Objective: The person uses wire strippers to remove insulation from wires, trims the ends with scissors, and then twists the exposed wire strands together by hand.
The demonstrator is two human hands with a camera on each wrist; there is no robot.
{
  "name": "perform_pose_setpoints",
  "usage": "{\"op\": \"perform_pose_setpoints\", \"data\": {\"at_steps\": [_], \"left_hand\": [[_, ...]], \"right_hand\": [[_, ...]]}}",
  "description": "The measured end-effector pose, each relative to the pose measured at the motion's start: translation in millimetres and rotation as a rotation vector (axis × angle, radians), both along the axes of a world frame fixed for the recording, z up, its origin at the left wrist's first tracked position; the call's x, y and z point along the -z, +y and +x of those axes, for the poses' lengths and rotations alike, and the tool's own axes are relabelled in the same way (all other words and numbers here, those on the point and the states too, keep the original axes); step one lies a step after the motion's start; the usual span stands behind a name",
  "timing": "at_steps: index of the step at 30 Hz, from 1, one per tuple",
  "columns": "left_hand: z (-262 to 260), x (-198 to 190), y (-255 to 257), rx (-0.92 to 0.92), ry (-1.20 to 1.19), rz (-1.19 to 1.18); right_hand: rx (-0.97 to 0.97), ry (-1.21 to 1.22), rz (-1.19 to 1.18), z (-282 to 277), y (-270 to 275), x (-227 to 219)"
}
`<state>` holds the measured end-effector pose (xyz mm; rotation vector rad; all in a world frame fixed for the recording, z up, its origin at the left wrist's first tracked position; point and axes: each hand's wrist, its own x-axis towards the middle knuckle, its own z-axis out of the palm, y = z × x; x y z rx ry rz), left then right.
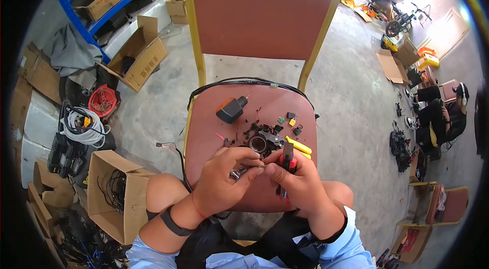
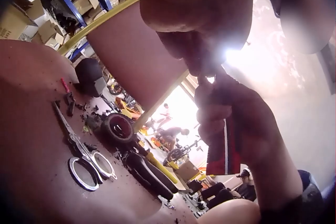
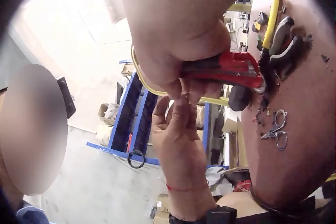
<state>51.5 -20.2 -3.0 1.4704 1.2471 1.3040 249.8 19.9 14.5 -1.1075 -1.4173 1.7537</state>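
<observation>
Over the front of the chair seat, both hands meet at their fingertips. My left hand pinches a small piece between thumb and fingers; its kind cannot be told. The right hand holds a red-and-black utility knife in its palm, while its thumb and forefinger touch the same small piece. Below the hands lie silver scissors, partly hidden by the left hand in the head view. Just beyond the fingertips sits a black ring-shaped part, with a yellow-handled tool to its right.
On the brown seat are a black-and-orange block, small connectors and dark scraps. A black cable runs along its back edge beneath the backrest. An open carton stands at left; another person sits far right.
</observation>
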Motion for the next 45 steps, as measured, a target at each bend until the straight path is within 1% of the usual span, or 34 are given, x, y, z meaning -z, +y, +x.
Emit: {"op": "perform_pose_setpoints", "data": {"at_steps": [4,7,11,14,17,19,20,22,23,25,26,28,29,31,34,38,41,44,45], "left_hand": [[-1,-4,-1,0.056,-0.185,-0.144],[-3,-3,0,0.098,-0.288,-0.201],[-5,0,2,0.13,-0.378,-0.271],[-7,3,5,0.155,-0.509,-0.349],[-10,4,6,0.178,-0.528,-0.413],[-8,5,9,0.179,-0.468,-0.42],[-8,6,9,0.177,-0.434,-0.424],[-3,11,11,0.137,-0.368,-0.312],[-2,12,11,0.123,-0.336,-0.256],[-2,12,10,0.105,-0.159,-0.151],[-1,12,10,0.096,-0.077,-0.097],[0,5,9,0.091,-0.057,-0.12],[0,3,8,0.083,-0.044,-0.132],[-1,4,8,0.072,-0.012,-0.082],[-2,6,6,0.059,-0.021,-0.059],[-2,5,6,0.049,-0.06,-0.099],[-6,-3,10,0.091,-0.005,-0.037],[-10,1,14,0.136,0.112,0.101],[-9,1,15,0.115,0.156,0.139]], "right_hand": [[0.033,0.015,-0.04,-1,-1,-3],[0.071,-0.05,0.081,-4,-2,-2],[0.108,-0.08,0.111,-5,-3,-3],[0.122,-0.082,0.129,-5,-2,-4],[0.116,-0.108,0.164,-4,-1,2],[0.125,-0.128,0.173,-4,0,3],[0.134,-0.122,0.124,-5,0,0],[0.147,-0.105,0.022,-8,-1,-6],[0.126,-0.066,0.034,-9,0,-3],[0.099,-0.007,0.066,-4,2,3],[0.099,0.009,0.036,-3,1,0],[0.092,0.046,-0.027,-5,-2,-8],[0.093,-0.013,0.047,-5,-4,-5],[0.09,-0.129,0.195,-5,-10,6],[0.034,-0.207,0.308,-7,-18,-1],[0.078,-0.148,0.344,-10,-19,1],[0.108,-0.104,0.317,-9,-18,0],[0.077,-0.157,0.42,-8,-16,0],[0.081,-0.168,0.426,-8,-16,0]]}}
